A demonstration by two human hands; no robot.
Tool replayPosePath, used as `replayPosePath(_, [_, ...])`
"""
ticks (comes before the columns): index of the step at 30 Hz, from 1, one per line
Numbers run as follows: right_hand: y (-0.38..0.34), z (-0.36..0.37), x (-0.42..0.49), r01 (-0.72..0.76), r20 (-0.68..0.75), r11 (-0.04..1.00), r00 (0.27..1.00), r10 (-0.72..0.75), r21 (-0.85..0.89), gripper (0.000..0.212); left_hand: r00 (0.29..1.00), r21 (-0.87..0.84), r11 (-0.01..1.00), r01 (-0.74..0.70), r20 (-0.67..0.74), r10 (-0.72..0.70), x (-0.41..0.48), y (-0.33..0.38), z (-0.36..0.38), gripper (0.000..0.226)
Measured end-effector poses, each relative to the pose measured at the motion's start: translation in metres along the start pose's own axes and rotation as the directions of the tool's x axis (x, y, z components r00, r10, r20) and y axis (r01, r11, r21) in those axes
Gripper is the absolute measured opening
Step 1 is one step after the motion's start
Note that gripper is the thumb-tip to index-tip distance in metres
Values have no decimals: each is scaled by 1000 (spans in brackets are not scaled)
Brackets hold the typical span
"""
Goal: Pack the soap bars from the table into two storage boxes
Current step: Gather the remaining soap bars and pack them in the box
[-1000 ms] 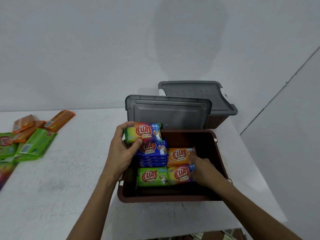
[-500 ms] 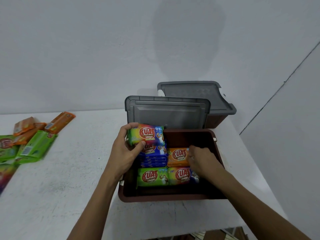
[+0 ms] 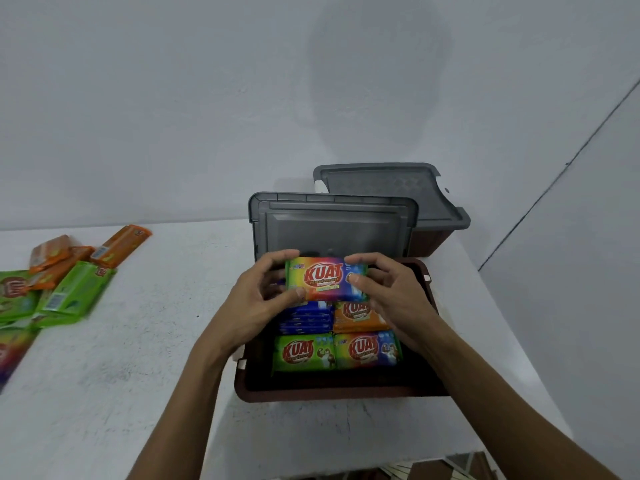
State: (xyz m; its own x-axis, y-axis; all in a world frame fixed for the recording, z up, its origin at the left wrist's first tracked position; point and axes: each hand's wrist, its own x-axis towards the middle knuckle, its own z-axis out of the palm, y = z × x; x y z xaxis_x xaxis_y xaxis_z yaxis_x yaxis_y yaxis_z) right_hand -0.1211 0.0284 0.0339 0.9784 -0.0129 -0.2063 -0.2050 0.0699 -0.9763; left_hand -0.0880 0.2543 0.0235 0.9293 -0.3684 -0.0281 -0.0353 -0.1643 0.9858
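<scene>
A rainbow-wrapped soap bar (image 3: 323, 279) hangs over the back half of the open brown storage box (image 3: 332, 393). My left hand (image 3: 258, 299) grips its left end and my right hand (image 3: 388, 292) pinches its right end. Inside the box lie a blue bar (image 3: 306, 318), an orange bar (image 3: 358, 317), a green bar (image 3: 303, 353) and another rainbow bar (image 3: 367, 349). The box's grey lid (image 3: 332, 225) stands open behind it. A second box with a grey lid (image 3: 388, 188) sits farther back.
Loose soap bars lie at the table's left: orange ones (image 3: 86, 252), green ones (image 3: 72, 296) and a rainbow one (image 3: 10, 355) at the frame edge. The white table (image 3: 138, 375) ends just right of the boxes and near the bottom. A wall stands close behind.
My right hand left the bars inside the box and came up to take the right end of the rainbow bar. The bar shifted right, over the middle of the box.
</scene>
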Motion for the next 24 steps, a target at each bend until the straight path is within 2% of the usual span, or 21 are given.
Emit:
replayPosePath(4, [1,-21,-9,-2,13,980,1000,5,-201,21,992,200,979,-32,-117,56,2,-7,-12,38])
replayPosePath(7, [5,-33,-18,-10,38,920,999,27,-392,20,981,346,938,-21,-176,87,1,-18,-12,38])
replayPosePath(14, [15,-47,-27,-119,23,827,987,158,-550,15,967,601,799,-2,-201,153,-3,-35,-3,40])
replayPosePath(17, [23,-44,-24,-182,-13,780,976,218,-599,14,962,658,752,36,-227,153,-6,-40,2,38])
replayPosePath(20, [34,-36,-18,-216,-62,685,968,243,-696,16,961,687,725,47,-230,156,-9,-44,1,38])
replayPosePath(24, [46,-32,-16,-170,-55,577,976,212,-799,14,966,719,691,80,-227,125,-8,-44,0,41])
